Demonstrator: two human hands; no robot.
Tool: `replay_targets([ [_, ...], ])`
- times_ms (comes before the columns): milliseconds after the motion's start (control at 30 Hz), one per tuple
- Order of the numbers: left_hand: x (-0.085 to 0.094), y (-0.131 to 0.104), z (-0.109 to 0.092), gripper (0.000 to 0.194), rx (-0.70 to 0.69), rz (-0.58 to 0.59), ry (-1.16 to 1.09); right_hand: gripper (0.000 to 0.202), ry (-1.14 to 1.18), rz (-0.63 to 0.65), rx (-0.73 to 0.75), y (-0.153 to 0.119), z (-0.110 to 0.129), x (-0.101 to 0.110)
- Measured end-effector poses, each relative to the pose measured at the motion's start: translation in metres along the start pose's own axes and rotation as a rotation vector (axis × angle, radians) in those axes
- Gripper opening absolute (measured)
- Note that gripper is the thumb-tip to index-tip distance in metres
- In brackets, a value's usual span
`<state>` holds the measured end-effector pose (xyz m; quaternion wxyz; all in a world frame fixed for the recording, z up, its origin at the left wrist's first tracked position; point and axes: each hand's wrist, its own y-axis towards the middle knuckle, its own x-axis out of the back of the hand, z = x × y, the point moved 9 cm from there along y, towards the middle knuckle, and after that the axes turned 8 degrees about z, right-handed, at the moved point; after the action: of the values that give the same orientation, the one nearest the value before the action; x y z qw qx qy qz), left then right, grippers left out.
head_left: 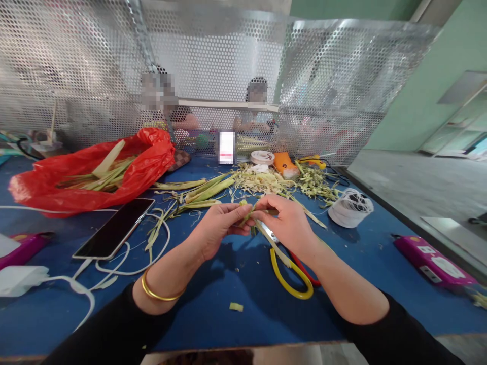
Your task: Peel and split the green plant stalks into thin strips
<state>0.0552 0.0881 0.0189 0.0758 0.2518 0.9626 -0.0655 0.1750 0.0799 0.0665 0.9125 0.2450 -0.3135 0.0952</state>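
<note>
My left hand [216,225] and my right hand [287,223] meet above the blue table [213,309], both pinching a thin green leaf strip [247,215] between their fingertips. A gold bangle [158,291] circles my left wrist. Scissors with yellow and red handles [291,276] lie on the table just under my right hand, blades pointing toward the strip. A pile of green leaf strips and trimmings [243,185] lies just beyond my hands.
A red plastic bag [91,175] with leaves sits at the left. A black phone [114,228] with white cable lies front left. A white thread spool [350,207], pink cases [431,259], tape roll [262,157] and an orange tool [285,165] surround. Two people sit behind a perforated metal screen [335,86].
</note>
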Motion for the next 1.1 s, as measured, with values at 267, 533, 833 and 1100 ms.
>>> replay_targets([
  [267,0.009,-0.002,-0.005,0.017,-0.014,-0.125,0.129,0.004,0.061,0.032,0.007,0.002,0.0,0.001],
  [533,0.018,-0.004,0.0,0.019,-0.048,-0.235,-0.041,0.003,-0.262,0.011,0.149,0.001,0.011,-0.003],
  [833,0.019,-0.002,0.012,0.021,-0.005,-0.244,-0.32,0.023,-0.802,-0.019,0.747,-0.026,0.064,-0.019],
  [1100,0.015,-0.004,0.008,0.022,-0.034,-0.231,-0.156,0.023,-0.798,0.068,0.796,-0.032,0.07,-0.027],
])
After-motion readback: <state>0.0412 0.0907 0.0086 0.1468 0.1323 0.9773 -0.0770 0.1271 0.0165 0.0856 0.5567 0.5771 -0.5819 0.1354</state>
